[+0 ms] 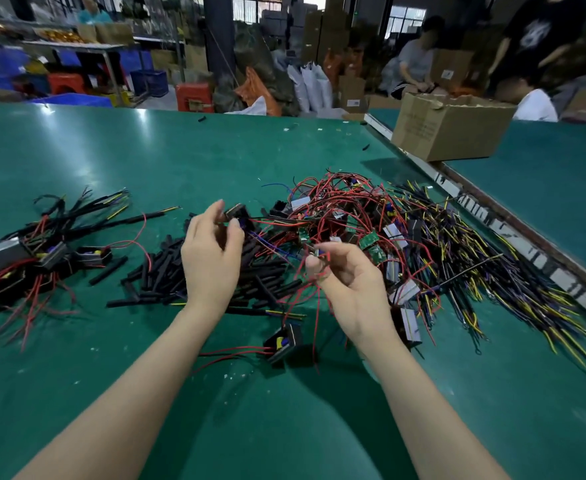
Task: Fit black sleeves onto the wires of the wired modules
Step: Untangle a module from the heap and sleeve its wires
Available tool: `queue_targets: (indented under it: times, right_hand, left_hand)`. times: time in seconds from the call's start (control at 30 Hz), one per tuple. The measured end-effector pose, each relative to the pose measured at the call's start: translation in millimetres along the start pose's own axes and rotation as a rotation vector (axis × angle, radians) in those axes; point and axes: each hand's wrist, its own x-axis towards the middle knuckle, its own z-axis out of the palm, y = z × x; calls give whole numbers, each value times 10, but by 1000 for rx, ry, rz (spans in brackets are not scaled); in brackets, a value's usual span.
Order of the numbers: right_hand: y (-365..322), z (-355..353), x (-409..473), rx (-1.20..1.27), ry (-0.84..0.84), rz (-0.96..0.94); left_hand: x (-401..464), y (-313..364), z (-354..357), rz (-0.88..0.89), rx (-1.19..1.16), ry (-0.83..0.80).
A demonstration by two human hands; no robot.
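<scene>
Now: L hand raised over green table, thumb + fingers pinching small black wired module at top of grasp. R hand close by, fingers curled, pinching thin red wires running from tangled module heap. Loose black sleeves piled under/between hands. Sleeved modules grouped far L. One module lying alone near R wrist. Cardboard box upper R, well apart.
</scene>
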Motion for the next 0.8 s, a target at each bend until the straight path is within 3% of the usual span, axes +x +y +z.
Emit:
queue_targets:
  times: [0.17, 0.23, 0.3, 0.37, 0.5, 0.57, 0.63, 0.7, 0.8]
  right_hand:
    - [79, 24, -24, -154, -249, 67]
    - [90, 23, -42, -286, -266, -13]
    - [88, 3, -40, -430, -221, -108]
    - [57, -29, -26, -477, -83, -149]
    - [-15, -119, 3, -642, 390, -270]
    - [-33, -181, 34, -718, 544, -339]
    - [-31, -211, 60, -747, 516, -404]
    - [17, -200, 67, -725, 341, -385]
    - [91, -141, 78, -651, 178, -124]
  left_hand:
    - [35, -32, 42, -443, -448, -133]
    - [13, 16, 72, -546, -682, -185]
    - [-10, 45, 101, -556, -699, -252]
    - [-46, 89, 133, -471, -496, -347]
    - [-189, 298, 308, 43, 75, -604]
    - [-258, 425, 456, 169, 196, -743]
    - [-273, 530, 584, 215, 256, -829]
    - [-197, 612, 653, 250, 300, -891]
    - [97, 658, 564, 324, 423, -1082]
